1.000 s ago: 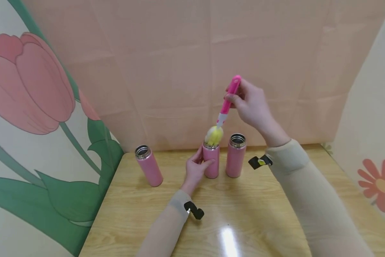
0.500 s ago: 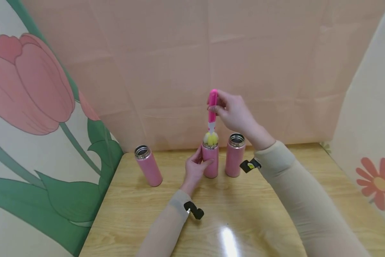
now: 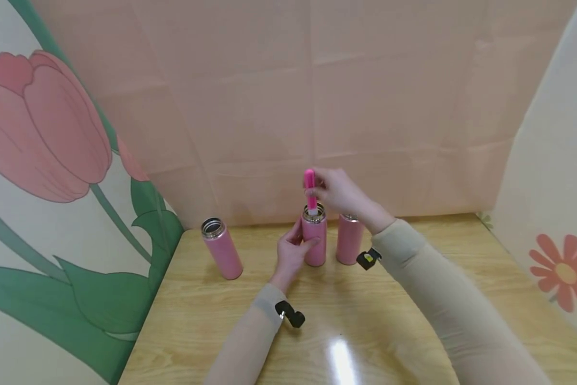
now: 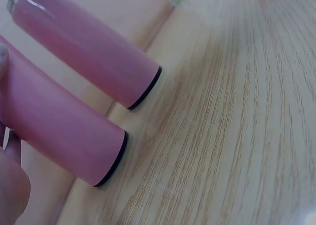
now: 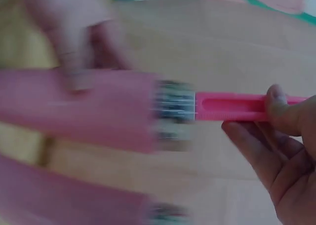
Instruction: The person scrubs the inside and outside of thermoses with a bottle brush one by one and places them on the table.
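Two hands busy in the head view. My left hand (image 3: 290,254) is wrapped round the side of the middle bottle (image 3: 315,254), and my right hand (image 3: 340,190) has the brush (image 3: 310,181) by its pink handle, pointing down into the mouth. Lower end's out of sight inside. The right bottle (image 3: 348,243) stands just beside mine, top partly behind my right hand; the left bottle (image 3: 224,254) is well apart on the table (image 3: 197,305). I'd call this the insertion step, partway in, since a fair bit of handle sticks out.

Left wrist view: mostly lower halves. The middle bottle's dark base sits on the table, a bit of my left hand at the edge, right bottle near it, bases not touching.

Right wrist view: blurry round the neck, but thumb one side of the handle, fingers the other, so a narrow pinch. Can't tell how deep the end reaches. IMO the next move calls for a straight push along the bottle's length, left hand firm so nothing tips.
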